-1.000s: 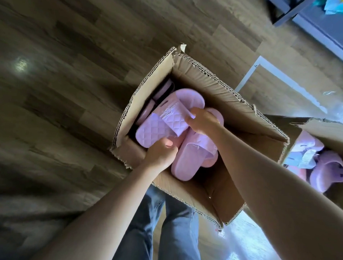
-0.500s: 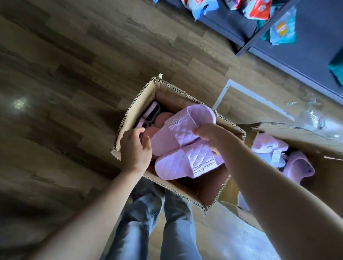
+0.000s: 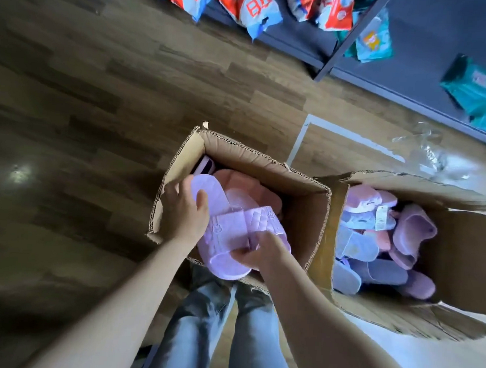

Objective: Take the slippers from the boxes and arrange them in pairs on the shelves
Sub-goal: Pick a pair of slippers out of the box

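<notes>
Left hand (image 3: 185, 209) and right hand (image 3: 261, 251) are both clamped on two lilac quilted slippers (image 3: 242, 226), which are held together above the near edge of the left cardboard box (image 3: 238, 149). The heel end of the slippers is gripped by the left hand, its fingers curled over the far edge and its thumb laid on the upper side. The near side, by the quilted straps, is pinched by the curled fingers of the right hand. The toes of the slippers are pointed towards the person and jut past the near wall of the box.

Pink slippers (image 3: 236, 180) are seen lying deeper in the same box, under the held pair. Just beside it on the right, touching at the corner, the right cardboard box (image 3: 405, 181) is stood open and is filled with plush slippers (image 3: 414, 229) in lilac, pink and grey-blue, heaped without order; a paper tag (image 3: 380, 217) is attached to one of them.

Both boxes are set on a wooden floor (image 3: 100, 92). Beyond them, a dark shelf (image 3: 430, 30) is stocked with red and blue packets (image 3: 254, 7) and teal packets (image 3: 472, 86). Clear plastic wrap (image 3: 432, 157) is left on the floor between the shelf and the right box. Jeans (image 3: 194, 330) are visible below the arms.
</notes>
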